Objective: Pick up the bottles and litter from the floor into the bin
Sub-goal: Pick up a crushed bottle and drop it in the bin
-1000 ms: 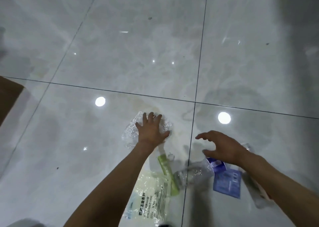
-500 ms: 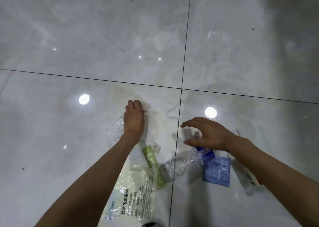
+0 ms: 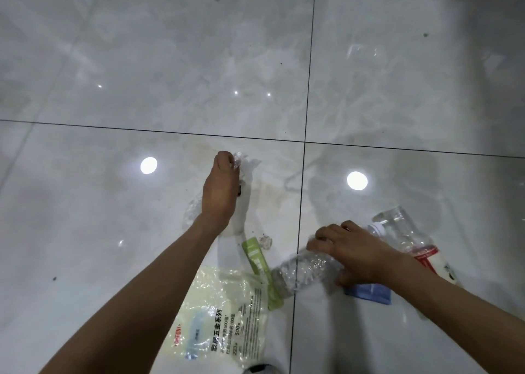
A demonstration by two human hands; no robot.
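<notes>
1. Head view: the left hand (image 3: 220,192) reaches forward on a straight arm, back of the hand up, fingers curled round a crumpled clear plastic wrapper (image 3: 241,162) that it grips against the floor (image 3: 113,61).
2. More of that wrapper shows beside the left wrist as a wrinkled clear patch.
3. The right hand (image 3: 355,255) comes in from the lower right with the forearm slanting across, fingers and thumb wrapped round a crushed clear bottle (image 3: 304,271) that lies on its side over a tile joint.
4. Under the right hand a blue packet (image 3: 369,292) lies flat on the floor, partly hidden.
5. Just beyond the right hand a second clear bottle (image 3: 406,231) with a red and white label lies on its side.
6. Between the two arms lies a green sachet (image 3: 257,257), its lower end tucked under the crushed bottle.
7. Near the bottom edge a clear plastic bag (image 3: 221,311) with printed text lies flat beside the left forearm, touching the green sachet.
8. The floor is glossy grey tile with two round light reflections.
</notes>
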